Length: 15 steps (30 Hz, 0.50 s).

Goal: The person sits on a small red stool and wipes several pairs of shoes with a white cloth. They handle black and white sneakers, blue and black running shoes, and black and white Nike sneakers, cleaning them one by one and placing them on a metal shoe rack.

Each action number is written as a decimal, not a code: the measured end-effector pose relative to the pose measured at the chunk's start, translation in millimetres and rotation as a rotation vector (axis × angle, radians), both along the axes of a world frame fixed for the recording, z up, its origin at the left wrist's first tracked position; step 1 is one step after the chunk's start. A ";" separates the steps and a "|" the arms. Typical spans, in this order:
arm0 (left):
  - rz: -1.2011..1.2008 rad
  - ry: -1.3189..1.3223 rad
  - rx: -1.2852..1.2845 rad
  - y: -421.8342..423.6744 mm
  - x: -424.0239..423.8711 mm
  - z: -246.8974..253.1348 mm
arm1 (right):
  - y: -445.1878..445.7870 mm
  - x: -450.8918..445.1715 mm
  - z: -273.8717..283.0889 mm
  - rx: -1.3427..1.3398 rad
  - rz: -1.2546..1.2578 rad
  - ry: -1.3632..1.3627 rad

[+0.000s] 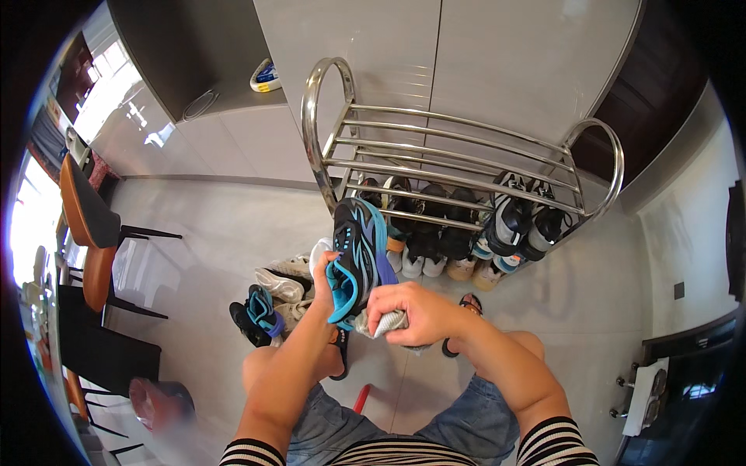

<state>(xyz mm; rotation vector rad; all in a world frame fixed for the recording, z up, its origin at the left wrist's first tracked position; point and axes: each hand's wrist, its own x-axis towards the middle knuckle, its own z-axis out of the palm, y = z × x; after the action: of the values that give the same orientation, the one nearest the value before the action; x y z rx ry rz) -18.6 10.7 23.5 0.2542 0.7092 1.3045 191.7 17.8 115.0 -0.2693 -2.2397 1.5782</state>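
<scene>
A black sneaker with turquoise and purple trim (356,256) is held up in front of me, toe pointing away. My left hand (324,279) grips it by its left side, near the collar. In my right hand (411,311) is a bunched pale grey cloth (384,322), pressed at the heel end of the sneaker. A matching turquoise and black sneaker (263,309) stands on the floor to the left, among several beige and white shoes (284,283).
A metal shoe rack (454,169) stands ahead, several pairs of shoes on its lower levels (510,218). Orange and black chairs (87,204) are at the left, near a bin (160,402). A red bar-like object (362,399) lies between my legs.
</scene>
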 end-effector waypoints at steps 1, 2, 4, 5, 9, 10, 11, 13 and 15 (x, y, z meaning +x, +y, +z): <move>-0.018 -0.062 0.010 1.9 -1.4 0.8 | 0.8 -1.7 -0.6 0.026 -0.092 0.076; -0.013 -0.072 -0.029 0.0 -1.0 0.9 | 2.2 -4.1 -2.0 0.053 -0.184 0.152; -0.019 -0.053 -0.074 -1.5 2.9 3.0 | 8.1 -7.8 -1.7 0.141 -0.434 0.244; -0.033 -0.081 -0.123 -2.9 9.5 2.9 | 10.3 -8.8 0.1 0.093 -0.482 0.185; -0.088 -0.092 -0.050 -7.2 14.7 13.2 | 6.1 -6.5 -5.3 0.104 -0.237 0.060; -0.048 -0.129 -0.058 -5.5 13.5 10.4 | 2.6 -5.2 -5.4 0.097 -0.178 0.042; -0.009 -0.166 -0.067 -2.3 11.6 4.0 | -0.5 -5.0 -5.8 0.099 -0.179 0.037; -0.045 -0.193 -0.034 1.1 6.4 1.6 | -6.4 -5.0 -6.5 0.100 -0.180 0.028; -0.065 -0.230 -0.065 -1.3 6.8 0.4 | -8.7 -10.3 -5.4 0.172 -0.259 0.136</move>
<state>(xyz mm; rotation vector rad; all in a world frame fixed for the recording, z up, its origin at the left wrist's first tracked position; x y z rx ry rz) -11.8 9.4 23.9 0.0724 0.5426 1.2238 181.4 9.1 109.7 -0.3748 -2.1221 1.2264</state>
